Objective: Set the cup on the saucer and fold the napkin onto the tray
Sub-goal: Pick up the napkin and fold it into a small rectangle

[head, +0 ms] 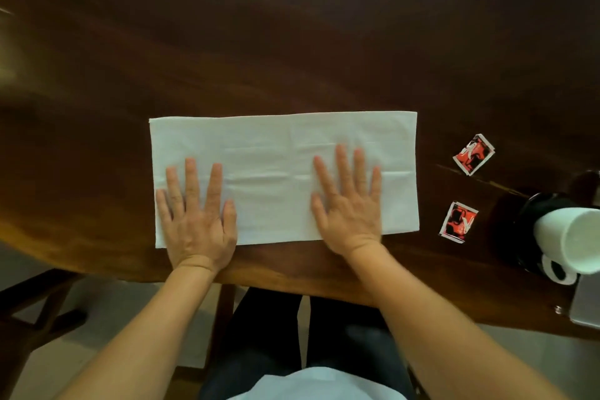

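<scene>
A white napkin (282,153) lies folded into a long rectangle on the dark wooden table (292,42), near its front edge. My left hand (196,214) rests flat on the napkin's left end, fingers spread. My right hand (349,201) presses flat on its right half, fingers apart. Neither hand grips anything. At the far right a white cup (571,237) with a handle stands on a black saucer (522,224), partly cut off by the frame edge. No tray can be made out.
Two small red-and-white sachets (474,154) (458,221) lie between the napkin and the saucer. A grey flat object (587,305) sits at the right edge below the cup. A wooden chair frame (39,305) stands under the table at left.
</scene>
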Demonstrator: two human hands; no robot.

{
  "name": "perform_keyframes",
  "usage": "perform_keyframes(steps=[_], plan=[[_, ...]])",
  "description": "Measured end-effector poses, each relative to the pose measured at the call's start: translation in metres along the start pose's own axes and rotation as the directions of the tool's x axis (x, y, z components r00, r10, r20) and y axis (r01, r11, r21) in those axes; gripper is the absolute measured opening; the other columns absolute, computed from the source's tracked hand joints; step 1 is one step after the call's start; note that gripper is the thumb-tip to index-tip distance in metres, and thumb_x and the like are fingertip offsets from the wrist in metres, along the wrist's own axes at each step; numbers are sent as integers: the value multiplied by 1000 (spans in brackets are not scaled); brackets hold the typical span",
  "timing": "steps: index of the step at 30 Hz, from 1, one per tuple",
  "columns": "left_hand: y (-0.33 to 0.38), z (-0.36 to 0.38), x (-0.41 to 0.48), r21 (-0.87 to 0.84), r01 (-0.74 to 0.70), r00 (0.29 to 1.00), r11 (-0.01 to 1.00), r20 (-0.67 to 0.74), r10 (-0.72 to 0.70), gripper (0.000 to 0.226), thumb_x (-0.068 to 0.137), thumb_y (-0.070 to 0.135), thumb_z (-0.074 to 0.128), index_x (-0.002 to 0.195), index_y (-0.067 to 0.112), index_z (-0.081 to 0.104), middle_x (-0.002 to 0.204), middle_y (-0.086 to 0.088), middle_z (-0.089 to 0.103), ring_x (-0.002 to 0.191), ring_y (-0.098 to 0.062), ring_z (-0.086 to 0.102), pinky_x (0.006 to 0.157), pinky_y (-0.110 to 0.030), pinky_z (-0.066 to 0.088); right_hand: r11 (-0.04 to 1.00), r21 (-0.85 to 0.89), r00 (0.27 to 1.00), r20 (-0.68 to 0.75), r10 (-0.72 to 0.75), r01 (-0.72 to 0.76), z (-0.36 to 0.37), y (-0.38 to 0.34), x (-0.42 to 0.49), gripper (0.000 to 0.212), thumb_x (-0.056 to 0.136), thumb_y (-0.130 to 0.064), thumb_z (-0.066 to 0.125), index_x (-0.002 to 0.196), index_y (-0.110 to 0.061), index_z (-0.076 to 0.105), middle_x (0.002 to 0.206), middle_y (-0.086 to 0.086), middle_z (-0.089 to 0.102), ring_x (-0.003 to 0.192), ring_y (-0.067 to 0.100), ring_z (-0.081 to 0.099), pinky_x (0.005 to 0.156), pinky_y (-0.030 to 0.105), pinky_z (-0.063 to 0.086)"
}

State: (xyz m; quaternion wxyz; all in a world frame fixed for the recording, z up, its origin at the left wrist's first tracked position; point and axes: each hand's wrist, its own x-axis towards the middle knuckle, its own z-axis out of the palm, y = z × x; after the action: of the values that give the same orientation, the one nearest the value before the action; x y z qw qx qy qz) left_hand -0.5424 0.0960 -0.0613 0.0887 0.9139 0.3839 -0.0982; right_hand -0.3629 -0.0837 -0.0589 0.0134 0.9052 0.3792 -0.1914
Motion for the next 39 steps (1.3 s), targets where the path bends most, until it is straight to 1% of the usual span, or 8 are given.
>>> perform_keyframes(steps=[5,10,17,21,25,29,32,39], plan=[[-1,-2,6,-4,-6,1000,1000,10,6,68,100,52,17,162,27,8,170,-8,-1,156,-35,-1,124,-57,8,977,-42,977,25,211,-210,-29,99,26,63,101,-53,12,156,-35,-13,167,2,-17,154,27,-15,124,55,0],[3,-10,7,2,17,996,1000,93,-18,70,100,55,15,160,29,-8,169,-6,-14,155,-33,-12,125,-54,0,972,1,968,89,233,-234,-43,94,35,63,102,-54,7,155,-32,-18,166,0,-24,152,25,-22,122,52,-10],[47,-41,-2,-55,92,932,994,356,-67,80,102,58,25,157,23,-21,164,-10,-30,151,-39,-25,125,-54,-3,776,251,813,100,574,-579,-71,55,9,79,98,-45,53,158,-14,12,164,8,18,144,36,25,105,55,40],[87,-45,-14,-76,-92,910,993,398,115,77,103,55,27,158,26,-19,165,-5,-28,151,-36,-25,124,-53,-3,665,402,767,187,614,-630,-79,58,3,83,94,-34,65,157,-13,15,155,15,24,128,38,46,93,45,50],[118,-46,-13,-66,-205,869,977,446,212,76,104,53,26,158,24,-18,163,-1,-32,151,-34,-26,125,-53,-3,524,497,700,285,654,-692,-82,70,5,72,90,-24,70,149,-10,31,139,19,49,118,38,57,89,45,50],[117,-40,-20,-48,-233,854,971,467,228,78,104,51,29,156,25,-23,161,-1,-37,149,-34,-30,125,-54,-3,505,435,648,294,703,-745,-85,69,1,57,85,-25,72,132,-11,41,132,18,49,118,38,49,88,47,50],[109,-37,-30,-38,-243,858,969,458,233,79,105,50,28,155,22,-26,158,-2,-41,147,-34,-34,125,-53,-5,462,454,628,343,698,-762,-84,63,-2,61,85,-23,75,132,-9,39,133,20,42,100,32,50,81,45,50],[103,-33,-59,-55,-218,869,974,443,220,78,106,49,23,153,10,-25,158,-6,-36,149,-29,-30,126,-44,-7,342,476,562,466,683,-810,-90,72,-7,45,83,-20,76,117,-3,52,107,12,62,96,33,63,84,48,57]])
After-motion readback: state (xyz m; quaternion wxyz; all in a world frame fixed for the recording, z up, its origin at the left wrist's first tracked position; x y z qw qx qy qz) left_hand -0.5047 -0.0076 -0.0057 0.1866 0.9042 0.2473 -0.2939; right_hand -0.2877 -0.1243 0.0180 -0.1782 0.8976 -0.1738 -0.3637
